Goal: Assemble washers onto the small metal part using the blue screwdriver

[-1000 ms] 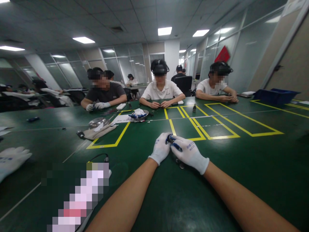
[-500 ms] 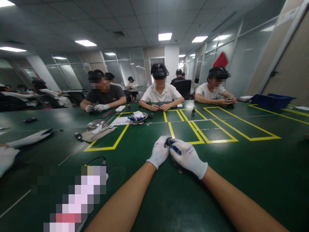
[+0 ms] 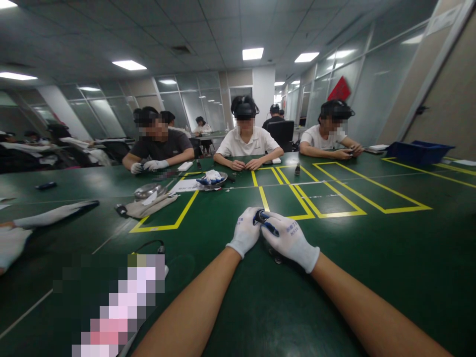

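Both of my hands wear white knit gloves with blue palms and meet above the green table. My left hand is closed round a small dark, rounded piece; its exact kind is too small to tell. From the other side, my right hand grips the same piece, with thumb and fingers bent against it. Most of the piece is hidden by the gloves. Just below my right hand lie a few small dark or metallic bits, partly covered by the glove.
Yellow tape marks rectangles on the table. Ahead left are a metal bowl, a cloth and a dish holding a glove. A small dark bottle-like object stands beyond. Far right is a blue bin. A co-worker's gloved hand reaches in from the left.
My hands keep almost the same place and grip on the dark piece. At the left, the co-worker's gloved hand has reached farther right. The view has shifted slightly.
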Demonstrator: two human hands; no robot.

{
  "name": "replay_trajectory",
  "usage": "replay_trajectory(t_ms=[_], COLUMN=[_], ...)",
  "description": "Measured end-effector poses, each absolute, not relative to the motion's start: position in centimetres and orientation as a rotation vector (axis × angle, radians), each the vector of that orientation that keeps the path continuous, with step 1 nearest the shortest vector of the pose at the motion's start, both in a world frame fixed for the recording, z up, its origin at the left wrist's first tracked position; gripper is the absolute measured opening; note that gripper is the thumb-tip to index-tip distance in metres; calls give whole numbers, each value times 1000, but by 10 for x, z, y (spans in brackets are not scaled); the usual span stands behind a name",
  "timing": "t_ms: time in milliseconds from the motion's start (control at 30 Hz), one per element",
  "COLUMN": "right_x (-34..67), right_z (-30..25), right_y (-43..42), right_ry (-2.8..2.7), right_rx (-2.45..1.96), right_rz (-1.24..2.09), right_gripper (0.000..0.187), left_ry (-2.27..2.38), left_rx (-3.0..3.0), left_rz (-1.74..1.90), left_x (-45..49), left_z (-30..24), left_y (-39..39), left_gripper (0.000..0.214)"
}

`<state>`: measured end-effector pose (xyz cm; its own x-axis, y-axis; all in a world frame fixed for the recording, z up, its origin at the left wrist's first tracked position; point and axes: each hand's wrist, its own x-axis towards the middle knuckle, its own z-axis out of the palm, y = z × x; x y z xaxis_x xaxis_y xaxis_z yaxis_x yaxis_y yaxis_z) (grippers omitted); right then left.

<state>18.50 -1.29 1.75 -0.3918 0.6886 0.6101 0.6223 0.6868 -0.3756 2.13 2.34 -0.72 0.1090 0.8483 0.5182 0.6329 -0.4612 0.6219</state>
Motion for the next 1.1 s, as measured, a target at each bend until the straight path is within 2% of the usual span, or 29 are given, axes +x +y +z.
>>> replay_trajectory(t_ms=[400, 700, 1100], right_x=[184, 184, 183], right_z=[16, 22, 19], right_y=[-10, -13, -13], right_ry=[-2117, -2000, -2049], right_rx=[-1042, -967, -1032], right_rz=[91, 301, 219], right_gripper=[16, 14, 18], left_ry=[1452, 1450, 1484], left_rx=[2142, 2177, 2154], left_rz=[1278, 1257, 1271], left_x=[23, 22, 22], left_z=[-6, -8, -10], left_y=[22, 22, 23], left_gripper=[38, 36, 38])
